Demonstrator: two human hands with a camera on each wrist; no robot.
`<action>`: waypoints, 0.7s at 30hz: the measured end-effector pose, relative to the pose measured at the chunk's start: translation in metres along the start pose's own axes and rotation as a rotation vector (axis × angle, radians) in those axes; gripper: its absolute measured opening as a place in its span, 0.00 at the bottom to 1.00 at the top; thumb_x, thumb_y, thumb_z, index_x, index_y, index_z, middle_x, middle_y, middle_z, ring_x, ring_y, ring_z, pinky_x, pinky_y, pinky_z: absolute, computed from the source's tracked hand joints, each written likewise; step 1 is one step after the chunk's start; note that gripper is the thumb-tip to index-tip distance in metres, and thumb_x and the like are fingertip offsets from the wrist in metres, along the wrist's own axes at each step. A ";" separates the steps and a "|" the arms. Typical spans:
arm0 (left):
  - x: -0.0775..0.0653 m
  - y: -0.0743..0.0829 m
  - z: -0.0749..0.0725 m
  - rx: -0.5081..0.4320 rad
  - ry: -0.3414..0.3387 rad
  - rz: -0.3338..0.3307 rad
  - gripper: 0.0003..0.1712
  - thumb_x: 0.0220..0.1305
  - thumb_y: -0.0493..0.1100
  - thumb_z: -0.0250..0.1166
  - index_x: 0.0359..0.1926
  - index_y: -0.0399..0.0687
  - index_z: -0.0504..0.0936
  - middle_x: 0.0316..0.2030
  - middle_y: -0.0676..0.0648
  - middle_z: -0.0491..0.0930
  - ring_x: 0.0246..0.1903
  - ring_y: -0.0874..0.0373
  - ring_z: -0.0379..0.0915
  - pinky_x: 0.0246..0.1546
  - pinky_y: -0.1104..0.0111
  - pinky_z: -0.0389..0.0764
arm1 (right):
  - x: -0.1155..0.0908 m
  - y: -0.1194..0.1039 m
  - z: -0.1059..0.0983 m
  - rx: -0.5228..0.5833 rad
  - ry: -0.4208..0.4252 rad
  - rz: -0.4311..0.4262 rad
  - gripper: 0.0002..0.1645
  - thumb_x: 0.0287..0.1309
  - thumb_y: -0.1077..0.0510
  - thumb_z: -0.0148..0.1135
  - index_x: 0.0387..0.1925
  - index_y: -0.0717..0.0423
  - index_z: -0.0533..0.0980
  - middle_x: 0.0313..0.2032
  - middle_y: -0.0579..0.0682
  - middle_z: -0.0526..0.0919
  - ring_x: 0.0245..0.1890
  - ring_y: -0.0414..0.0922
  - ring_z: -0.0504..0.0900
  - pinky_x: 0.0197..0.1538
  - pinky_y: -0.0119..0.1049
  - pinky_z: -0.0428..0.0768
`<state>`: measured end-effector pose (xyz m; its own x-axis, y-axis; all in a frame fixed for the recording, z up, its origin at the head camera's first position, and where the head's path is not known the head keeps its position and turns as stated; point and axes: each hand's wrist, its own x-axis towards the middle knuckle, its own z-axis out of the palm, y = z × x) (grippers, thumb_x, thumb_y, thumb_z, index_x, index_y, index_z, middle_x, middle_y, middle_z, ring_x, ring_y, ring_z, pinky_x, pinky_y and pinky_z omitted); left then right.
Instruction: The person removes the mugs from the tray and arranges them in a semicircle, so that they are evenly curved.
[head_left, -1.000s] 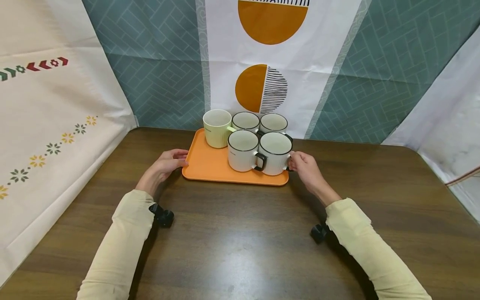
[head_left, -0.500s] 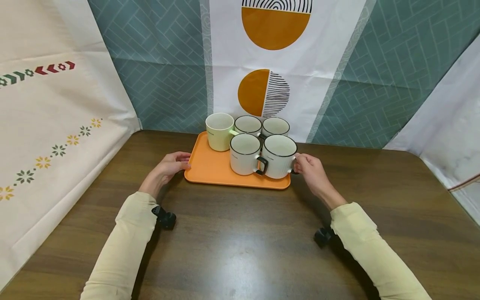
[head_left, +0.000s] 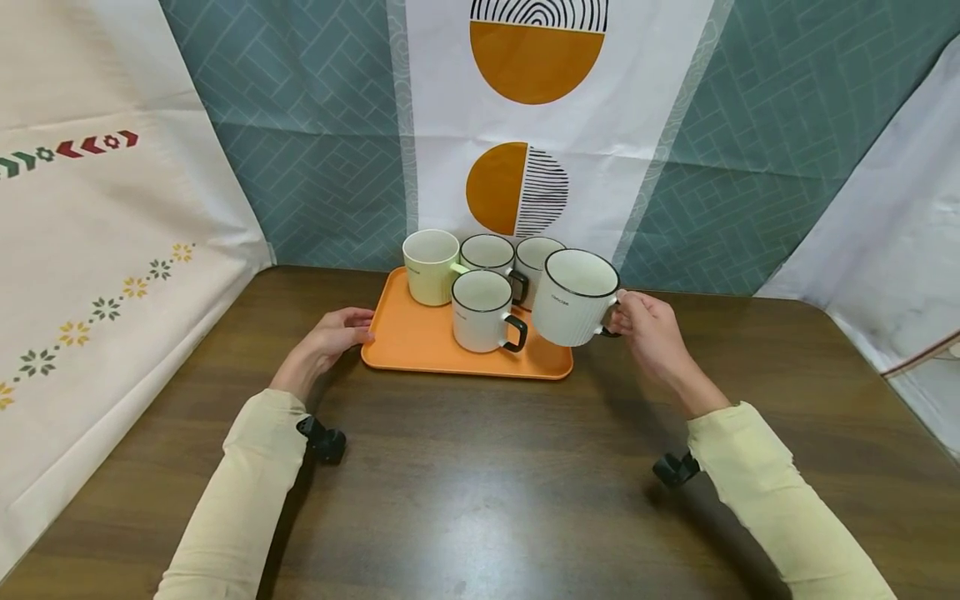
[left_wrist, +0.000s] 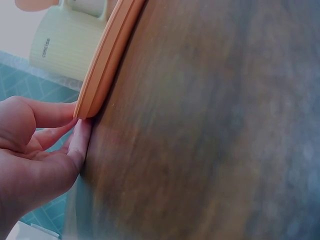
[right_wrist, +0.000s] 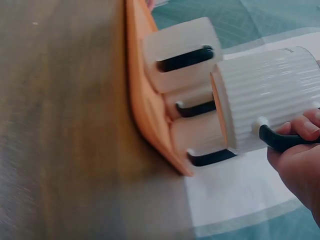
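My right hand (head_left: 656,337) grips the black handle (right_wrist: 285,141) of a white ribbed mug (head_left: 572,304) with a black rim. That mug hangs slightly tilted, raised over the right end of the orange tray (head_left: 411,340). At the tray's left edge, the fingers and thumb of my left hand (head_left: 328,340) pinch the rim, as the left wrist view also shows. Standing on the tray are a pale yellow-green mug (head_left: 431,271) at back left, a white mug (head_left: 478,317) in front, and two more white mugs behind, one partly hidden by the raised mug.
The tray lies at the far side of a brown wooden table (head_left: 480,467). Behind it hangs a teal and white patterned cloth (head_left: 330,167). Light cloths drape down on the left and right sides.
My right hand has lifted its white mug up off the tray and carried it a little to the right. My left hand stays at the tray's left edge; the other mugs stay put.
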<state>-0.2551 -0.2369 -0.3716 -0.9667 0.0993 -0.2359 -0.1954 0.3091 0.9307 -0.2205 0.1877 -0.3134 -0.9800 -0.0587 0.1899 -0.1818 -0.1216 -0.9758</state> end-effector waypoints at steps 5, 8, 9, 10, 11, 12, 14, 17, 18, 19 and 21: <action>0.001 0.000 0.000 0.001 0.003 -0.009 0.33 0.65 0.28 0.55 0.69 0.26 0.55 0.62 0.30 0.61 0.58 0.45 0.62 0.63 0.58 0.64 | 0.005 -0.017 -0.007 0.041 -0.007 -0.033 0.25 0.71 0.59 0.45 0.14 0.52 0.61 0.18 0.43 0.62 0.22 0.37 0.65 0.34 0.27 0.72; 0.001 0.000 0.000 0.002 0.007 -0.009 0.33 0.65 0.28 0.55 0.68 0.26 0.56 0.62 0.30 0.61 0.59 0.44 0.61 0.63 0.58 0.65 | 0.011 -0.026 -0.009 0.064 0.004 -0.061 0.25 0.71 0.59 0.46 0.14 0.52 0.62 0.18 0.43 0.62 0.22 0.37 0.64 0.33 0.27 0.71; 0.001 0.000 0.000 0.006 0.009 -0.007 0.33 0.65 0.28 0.55 0.68 0.26 0.56 0.62 0.30 0.61 0.59 0.44 0.61 0.63 0.58 0.65 | 0.014 -0.028 -0.010 0.077 0.010 -0.068 0.25 0.71 0.60 0.46 0.14 0.53 0.62 0.18 0.43 0.62 0.22 0.37 0.64 0.33 0.27 0.71; 0.001 -0.001 -0.001 0.007 0.009 -0.004 0.32 0.65 0.28 0.55 0.68 0.25 0.56 0.62 0.30 0.61 0.59 0.44 0.61 0.62 0.58 0.65 | 0.017 -0.031 -0.011 0.086 0.017 -0.078 0.25 0.71 0.60 0.45 0.14 0.53 0.62 0.18 0.43 0.61 0.22 0.37 0.63 0.32 0.27 0.70; 0.000 -0.001 -0.001 0.012 0.010 -0.001 0.33 0.65 0.28 0.55 0.68 0.25 0.56 0.62 0.30 0.61 0.59 0.44 0.61 0.62 0.58 0.66 | 0.019 -0.033 -0.012 0.099 0.024 -0.086 0.25 0.71 0.60 0.44 0.14 0.53 0.61 0.18 0.43 0.60 0.22 0.37 0.62 0.32 0.27 0.69; 0.001 -0.001 -0.001 0.010 0.009 0.001 0.32 0.65 0.28 0.55 0.68 0.25 0.56 0.62 0.30 0.61 0.60 0.44 0.61 0.62 0.58 0.65 | 0.022 -0.035 -0.013 0.116 0.032 -0.090 0.25 0.71 0.60 0.44 0.14 0.53 0.60 0.18 0.43 0.60 0.21 0.37 0.62 0.32 0.27 0.68; 0.001 -0.002 -0.001 0.007 0.007 0.003 0.32 0.65 0.27 0.55 0.68 0.25 0.56 0.62 0.30 0.61 0.60 0.43 0.60 0.63 0.58 0.65 | 0.027 -0.038 -0.016 0.155 0.046 -0.095 0.25 0.72 0.61 0.42 0.14 0.53 0.58 0.18 0.44 0.58 0.21 0.37 0.60 0.31 0.27 0.66; 0.001 -0.002 -0.001 0.003 -0.001 0.005 0.33 0.65 0.27 0.55 0.68 0.24 0.55 0.63 0.30 0.60 0.62 0.43 0.59 0.63 0.58 0.65 | 0.032 -0.039 -0.020 0.191 0.072 -0.099 0.24 0.73 0.61 0.40 0.16 0.53 0.56 0.18 0.44 0.56 0.21 0.37 0.59 0.30 0.28 0.65; 0.002 -0.003 -0.001 -0.004 -0.002 0.002 0.33 0.64 0.27 0.55 0.68 0.24 0.55 0.63 0.30 0.60 0.62 0.42 0.58 0.63 0.58 0.65 | 0.034 -0.039 -0.022 0.192 0.079 -0.096 0.24 0.73 0.60 0.40 0.17 0.54 0.56 0.18 0.44 0.57 0.21 0.37 0.59 0.30 0.28 0.65; 0.002 -0.003 -0.001 -0.006 -0.003 0.001 0.33 0.64 0.27 0.55 0.68 0.25 0.55 0.63 0.30 0.60 0.62 0.42 0.58 0.63 0.58 0.65 | 0.036 -0.038 -0.023 0.187 0.084 -0.095 0.23 0.73 0.60 0.40 0.17 0.54 0.56 0.18 0.44 0.57 0.21 0.37 0.59 0.30 0.28 0.66; 0.001 -0.003 -0.001 -0.003 -0.003 0.002 0.33 0.64 0.27 0.55 0.68 0.24 0.55 0.62 0.30 0.60 0.61 0.43 0.59 0.62 0.59 0.66 | 0.040 -0.035 -0.026 0.158 0.106 -0.095 0.24 0.74 0.60 0.39 0.17 0.54 0.56 0.18 0.45 0.58 0.22 0.38 0.60 0.30 0.28 0.66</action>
<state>-0.2561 -0.2386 -0.3742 -0.9666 0.1029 -0.2349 -0.1940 0.3058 0.9321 -0.2550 0.2150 -0.2745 -0.9635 0.0640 0.2600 -0.2674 -0.2763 -0.9231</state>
